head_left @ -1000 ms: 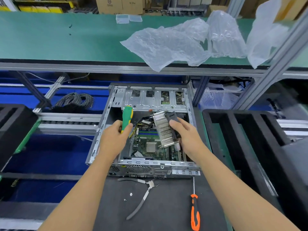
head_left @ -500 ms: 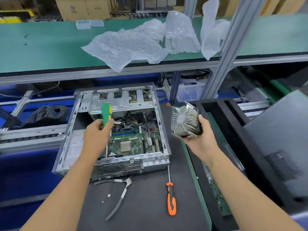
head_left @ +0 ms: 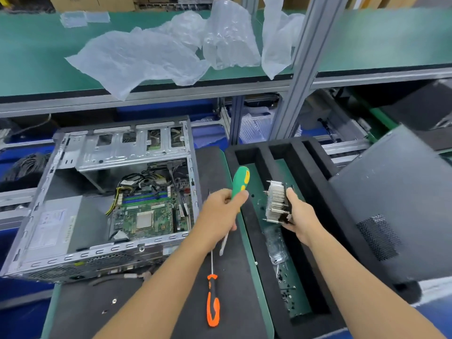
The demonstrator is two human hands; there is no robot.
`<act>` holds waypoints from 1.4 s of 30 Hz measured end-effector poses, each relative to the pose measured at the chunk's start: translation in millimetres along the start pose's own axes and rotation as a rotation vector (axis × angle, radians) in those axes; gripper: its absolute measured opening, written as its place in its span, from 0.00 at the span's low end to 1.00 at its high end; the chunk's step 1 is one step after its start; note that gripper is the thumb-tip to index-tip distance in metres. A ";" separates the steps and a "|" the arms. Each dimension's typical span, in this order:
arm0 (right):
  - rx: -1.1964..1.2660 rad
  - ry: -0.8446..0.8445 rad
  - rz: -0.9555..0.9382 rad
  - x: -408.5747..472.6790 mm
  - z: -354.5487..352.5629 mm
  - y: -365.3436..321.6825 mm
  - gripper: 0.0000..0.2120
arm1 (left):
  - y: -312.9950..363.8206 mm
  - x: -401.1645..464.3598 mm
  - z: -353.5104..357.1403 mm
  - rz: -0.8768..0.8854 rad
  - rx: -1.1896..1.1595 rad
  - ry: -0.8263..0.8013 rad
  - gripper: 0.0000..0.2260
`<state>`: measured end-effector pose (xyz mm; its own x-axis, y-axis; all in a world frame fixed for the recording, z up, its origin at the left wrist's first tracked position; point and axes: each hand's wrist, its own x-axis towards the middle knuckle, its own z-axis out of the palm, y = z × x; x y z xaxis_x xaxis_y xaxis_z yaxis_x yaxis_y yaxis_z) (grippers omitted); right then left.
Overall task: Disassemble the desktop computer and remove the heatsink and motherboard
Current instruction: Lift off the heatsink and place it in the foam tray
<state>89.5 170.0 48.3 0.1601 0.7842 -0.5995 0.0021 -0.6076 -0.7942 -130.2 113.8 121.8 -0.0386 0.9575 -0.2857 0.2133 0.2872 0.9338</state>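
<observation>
The open desktop case (head_left: 63,182) lies on the black mat at the left, with the green motherboard (head_left: 149,214) and its bare CPU inside. My right hand (head_left: 299,214) grips the finned metal heatsink (head_left: 276,204), holding it over a slot of the black foam tray (head_left: 318,172). My left hand (head_left: 220,214) grips a green and yellow screwdriver (head_left: 239,184), handle up, between the case and the tray.
An orange and black screwdriver (head_left: 212,299) lies on the mat (head_left: 234,277) near the front. Small screws and a clear plastic piece sit in the tray's green slot (head_left: 286,285). A grey case panel (head_left: 396,199) leans at the right. Bubble wrap (head_left: 146,55) lies on the upper green shelf.
My right hand has carried the heatsink out of the case and over to the foam tray at the right. My left hand with the screwdriver has moved right too, away from the case.
</observation>
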 end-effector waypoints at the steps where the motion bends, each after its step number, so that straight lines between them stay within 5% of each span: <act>1: -0.040 -0.009 0.006 7.0 0.0 1.4 0.24 | -2.2 2.1 6.6 -0.012 -0.011 0.006 0.16; 17: -0.457 0.249 -0.223 88.4 44.4 21.9 0.17 | -96.2 12.6 44.8 -0.444 0.087 0.023 0.13; 23: -0.314 0.253 -0.168 94.4 52.2 45.9 0.15 | -106.4 4.2 41.3 -0.466 0.155 -0.030 0.12; 32: -1.120 0.145 -0.304 88.7 57.2 27.4 0.19 | -111.7 -8.2 50.9 -0.368 0.233 -0.019 0.13; 35: -1.096 0.110 -0.287 82.1 55.9 23.8 0.19 | -113.4 -9.4 53.7 -0.358 0.276 -0.011 0.12; 39: -1.065 0.257 -0.583 53.0 54.4 27.2 0.12 | -116.0 -11.6 54.6 -0.309 0.345 0.035 0.13; 42: -0.796 0.041 -0.424 16.3 61.7 35.1 0.20 | -117.0 -14.5 54.5 -0.294 0.338 0.061 0.15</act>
<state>31.3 169.2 4.5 0.0254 0.9664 -0.2559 0.7493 -0.1878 -0.6350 -101.4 64.9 5.0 -0.2008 0.8390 -0.5056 0.4913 0.5328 0.6890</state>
